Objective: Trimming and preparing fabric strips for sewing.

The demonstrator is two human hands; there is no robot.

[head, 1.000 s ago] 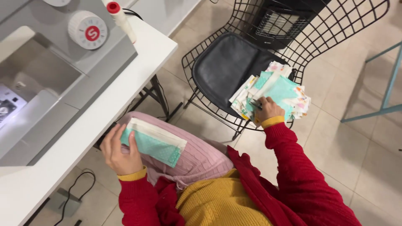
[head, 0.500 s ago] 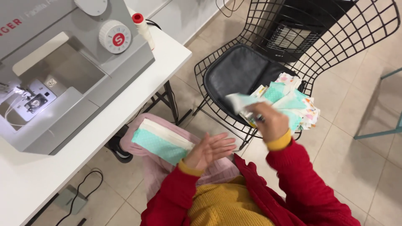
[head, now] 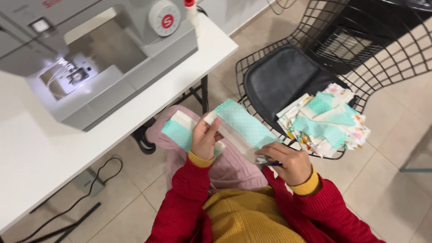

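Both of my hands hold a long strip of teal dotted and cream fabric (head: 240,126) over my lap. My left hand (head: 204,137) pinches its near-left end. My right hand (head: 288,162) grips the lower right end and seems to hold a small dark tool too. A second teal and cream fabric piece (head: 177,130) lies on my pink-clad knee, partly under my left hand. A pile of patterned fabric pieces (head: 326,121) rests on the black wire chair (head: 279,76) to my right.
A grey sewing machine (head: 99,58) with its light on stands on the white table (head: 40,157) at left. Cables and a foot pedal (head: 85,182) lie on the tiled floor under the table. A pale blue frame leg (head: 416,170) shows at far right.
My right hand has brought a fabric strip from the chair pile to my lap. My left hand has lifted off the piece on my knee and taken the strip's other end.
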